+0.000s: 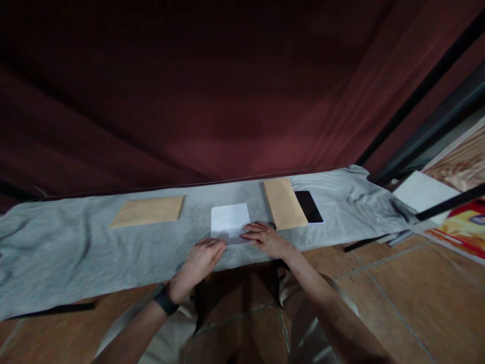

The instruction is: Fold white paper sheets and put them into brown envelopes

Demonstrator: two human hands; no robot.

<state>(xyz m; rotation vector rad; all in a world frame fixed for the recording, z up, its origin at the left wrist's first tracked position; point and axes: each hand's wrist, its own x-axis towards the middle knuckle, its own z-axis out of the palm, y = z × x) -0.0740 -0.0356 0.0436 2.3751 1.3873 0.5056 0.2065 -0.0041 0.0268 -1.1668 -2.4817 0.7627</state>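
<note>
A white sheet of paper (229, 216) lies on the grey cloth in front of me, its near strip in shadow. At its near left corner, my left hand (203, 258) is closed, thumb and fingertips together on the paper's edge. My right hand (267, 239) rests its outstretched, slightly spread fingers over the near right part of the sheet. The undersides of both hands are hidden. Close beyond the right hand is a brown envelope (285, 203), partly covering a dark phone (309, 206). Another brown envelope (148, 211) lies apart, to the left.
The grey cloth (94, 253) covers a long narrow bench, whose near edge runs just below my hands. A dark red curtain (227, 101) hangs behind it. Black metal bars (420, 91), a white box (426, 191) and a colourful printed package (464, 227) stand at the right.
</note>
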